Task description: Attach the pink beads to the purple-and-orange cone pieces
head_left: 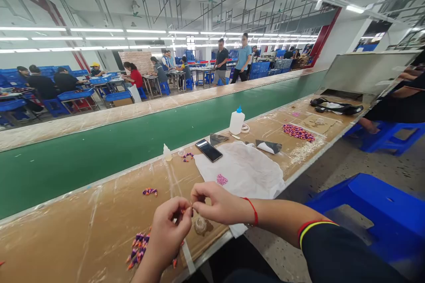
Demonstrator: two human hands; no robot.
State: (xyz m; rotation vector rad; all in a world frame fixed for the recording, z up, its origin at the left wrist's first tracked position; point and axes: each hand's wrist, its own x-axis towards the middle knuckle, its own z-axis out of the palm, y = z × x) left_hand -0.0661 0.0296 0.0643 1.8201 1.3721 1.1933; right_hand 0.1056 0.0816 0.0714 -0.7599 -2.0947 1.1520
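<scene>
My left hand (170, 230) and my right hand (214, 203) meet over the near edge of a brown taped worktable (99, 225). Both pinch a tiny piece between thumb and fingertips; it is too small to name. A red string circles my right wrist. Under my left hand lies a heap of small purple and orange pieces (137, 250). A small round clear object (201, 225) rests just below my hands. A few more coloured pieces (150, 192) lie farther back on the table.
A white cloth (245, 170) with pink bits, a black phone (208, 150), two glue bottles (237, 120) and a pile of pink beads (298, 132) lie to the right. A green conveyor belt (133, 141) runs behind. Blue stools (375, 212) stand at right; other people work beyond.
</scene>
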